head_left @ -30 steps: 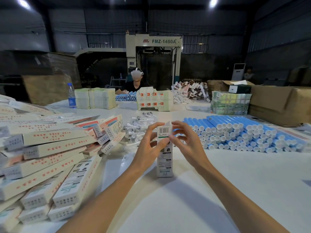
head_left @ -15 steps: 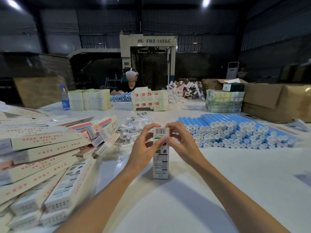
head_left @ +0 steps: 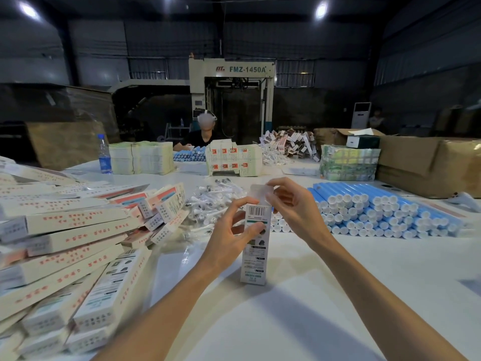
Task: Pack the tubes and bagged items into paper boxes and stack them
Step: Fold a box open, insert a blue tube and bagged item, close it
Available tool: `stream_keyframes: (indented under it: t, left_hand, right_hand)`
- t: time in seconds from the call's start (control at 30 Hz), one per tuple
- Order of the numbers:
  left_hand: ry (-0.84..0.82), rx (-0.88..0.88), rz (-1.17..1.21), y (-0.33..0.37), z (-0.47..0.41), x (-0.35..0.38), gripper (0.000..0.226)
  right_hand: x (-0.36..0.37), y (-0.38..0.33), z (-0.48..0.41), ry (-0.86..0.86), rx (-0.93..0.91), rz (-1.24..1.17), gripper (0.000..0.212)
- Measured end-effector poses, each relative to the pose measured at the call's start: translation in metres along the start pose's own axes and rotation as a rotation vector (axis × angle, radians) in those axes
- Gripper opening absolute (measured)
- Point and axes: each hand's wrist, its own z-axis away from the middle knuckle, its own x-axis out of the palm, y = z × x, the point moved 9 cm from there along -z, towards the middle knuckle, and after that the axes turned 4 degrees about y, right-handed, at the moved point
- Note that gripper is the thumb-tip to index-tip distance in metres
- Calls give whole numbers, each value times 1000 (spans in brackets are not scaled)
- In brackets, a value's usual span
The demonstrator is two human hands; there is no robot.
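Observation:
A narrow white paper box (head_left: 253, 254) with a barcode stands upright on the white table (head_left: 338, 295). My left hand (head_left: 231, 233) grips its upper part from the left. My right hand (head_left: 291, 204) pinches the box's raised top flap at the upper right. A stack of blue tubes (head_left: 377, 209) with white caps lies to the right. Small clear bagged items (head_left: 216, 201) are heaped just behind the box. Packed long boxes (head_left: 65, 243) are piled at the left.
Flat carton stacks (head_left: 141, 157), a water bottle (head_left: 104, 157) and printed cartons (head_left: 233, 161) stand at the far side, where another person sits. Brown cardboard boxes (head_left: 426, 162) line the right. A bundle of flat packs (head_left: 348, 162) sits beside them.
The top flap of the upright box now stands raised, pinched by my right hand. My left hand has slid lower on the box. The view has shifted slightly.

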Motion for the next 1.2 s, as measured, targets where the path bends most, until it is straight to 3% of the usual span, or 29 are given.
stream_keyframes:
  t: [0.23,0.37,0.47,0.67,1.2]
  left_hand:
    - [41,-34,37,-1,0,-3,44]
    - [54,-38,38,1,1,-5,46]
    - [48,-28,30,3,0,-2,48]
    - [41,-41,50,3,2,-3,52]
    - [6,-21,87,1,3,-1,70]
  right_hand:
    - [8,-10,1,-20,-178,308,13]
    - [13,-4,3,-87,-87,168,8]
    - [9,-1,2,-34,30,2,25]
    - [11,8,-1,-34,190,-207,7]
    - [12,-2,-8,-184,224,-133,9]
